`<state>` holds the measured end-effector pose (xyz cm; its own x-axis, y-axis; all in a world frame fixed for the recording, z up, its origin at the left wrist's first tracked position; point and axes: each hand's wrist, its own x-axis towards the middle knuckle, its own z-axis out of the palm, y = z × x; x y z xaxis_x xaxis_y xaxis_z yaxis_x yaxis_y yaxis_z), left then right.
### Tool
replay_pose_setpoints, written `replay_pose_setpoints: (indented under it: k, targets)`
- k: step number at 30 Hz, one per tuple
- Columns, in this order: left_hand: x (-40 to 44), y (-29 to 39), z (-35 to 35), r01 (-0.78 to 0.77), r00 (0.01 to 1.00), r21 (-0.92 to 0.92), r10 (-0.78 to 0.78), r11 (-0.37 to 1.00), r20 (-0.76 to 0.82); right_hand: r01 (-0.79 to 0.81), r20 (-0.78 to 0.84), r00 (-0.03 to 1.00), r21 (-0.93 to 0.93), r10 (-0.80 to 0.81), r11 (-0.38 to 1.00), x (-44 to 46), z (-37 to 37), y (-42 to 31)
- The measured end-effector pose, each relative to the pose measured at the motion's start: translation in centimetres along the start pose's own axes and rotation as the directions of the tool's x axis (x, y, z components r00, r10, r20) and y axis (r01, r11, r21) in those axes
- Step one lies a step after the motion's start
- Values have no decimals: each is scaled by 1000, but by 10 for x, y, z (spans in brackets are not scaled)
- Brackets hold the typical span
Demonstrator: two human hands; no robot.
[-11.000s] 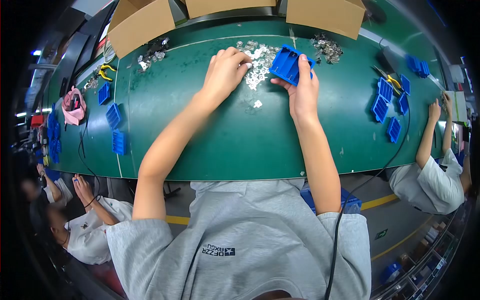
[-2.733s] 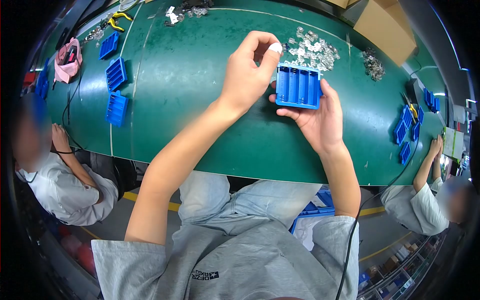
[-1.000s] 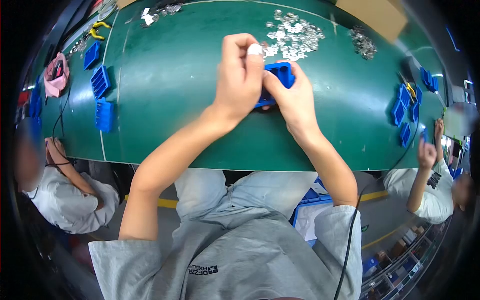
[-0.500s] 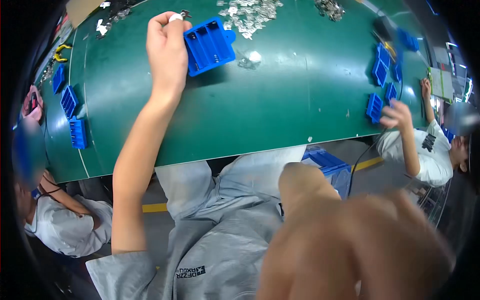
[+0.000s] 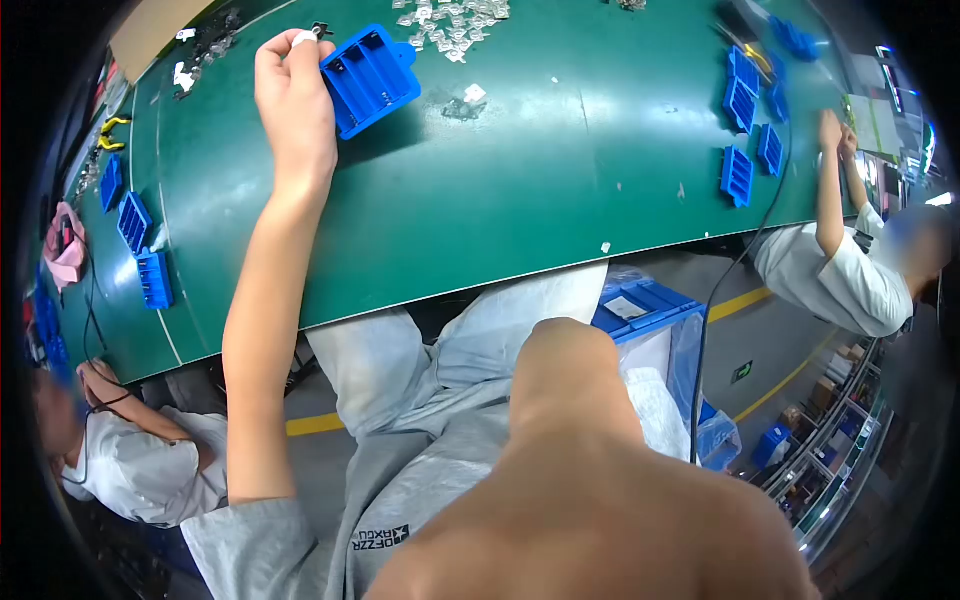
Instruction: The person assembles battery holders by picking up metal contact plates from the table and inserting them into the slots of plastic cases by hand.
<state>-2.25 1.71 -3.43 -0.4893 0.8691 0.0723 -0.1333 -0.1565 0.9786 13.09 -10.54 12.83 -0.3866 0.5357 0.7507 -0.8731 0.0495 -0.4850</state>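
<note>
My left hand (image 5: 298, 110), with a white cover on one fingertip, is closed around the edge of a blue plastic battery holder (image 5: 372, 82). The holder is tilted above the green table, its long slots facing me; small springs show at the slot ends. A small dark metal piece (image 5: 320, 29) pokes out by the covered fingertip; I cannot tell whether it is pinched there. My right hand (image 5: 620, 530) is very close to the camera and large at the bottom of the view, bent back toward my head. Its fingers are out of sight.
The green table (image 5: 480, 200) carries a pile of small metal tabs (image 5: 455, 25), a clear scrap (image 5: 465, 105), blue holders (image 5: 738, 175) at right and others (image 5: 133, 222) at left, and yellow-handled pliers (image 5: 112, 135). Co-workers sit either side. A blue crate (image 5: 650, 305) stands below.
My view has shifted, so the left hand and holder appear farther left. The right hand has come closer to the camera, its fingers leaving view. The right co-worker's hands are now together.
</note>
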Motion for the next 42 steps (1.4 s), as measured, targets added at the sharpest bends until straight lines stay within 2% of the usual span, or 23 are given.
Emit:
replay_pose_setpoints:
  k: [9, 12, 14, 16, 19, 20, 21, 24, 27, 30, 34, 37, 42]
  targets:
    - [1, -2, 2, -42, 999, 11, 42, 999, -3, 81, -3, 997, -30, -82, 996, 8, 1, 11]
    - [3, 4, 1, -75, 997, 21, 75, 997, -11, 91, -178, 973, -284, -146, 954, 8, -39, 28]
    - [4, 7, -4, -76, 997, 7, 76, 997, -29, -101, -417, 881, -627, -224, 772, 3, -86, 44]
    - [6, 11, -3, -85, 996, -36, 84, 996, -40, -360, -557, 734, -805, -389, 472, -2, -121, 59]
    - [5, 13, -5, -131, 991, -111, 130, 985, -16, -597, -681, 725, -545, 104, 590, -11, -145, 76]
    - [4, 13, -6, -148, 989, -60, 147, 987, -8, -678, -677, 684, -453, 272, 579, -13, -154, 81]
    - [3, 12, -5, -135, 991, -113, 136, 984, 7, -760, -655, 618, -360, 434, 541, -15, -160, 86]
    - [1, 11, -1, -153, 988, -42, 154, 987, 19, -828, -606, 535, -237, 589, 509, -22, -165, 91]
    - [3, 7, -2, -199, 975, 39, 194, 979, 111, -774, -641, 372, 185, 672, 605, -19, -151, 85]
    - [0, 12, 1, -239, 967, 100, 228, 966, 115, -739, -597, 377, 267, 708, 618, -20, -160, 80]
    - [0, 15, -1, -377, 918, 194, 337, 906, 209, -683, -611, 391, 308, 688, 662, -17, -161, 80]
    - [6, 10, -5, -544, 829, 321, 437, 775, 350, -681, -608, 384, 322, 695, 658, -19, -164, 83]
    - [4, 7, -6, -596, 795, 372, 460, 711, 395, -652, -605, 394, 347, 692, 674, -23, -165, 88]
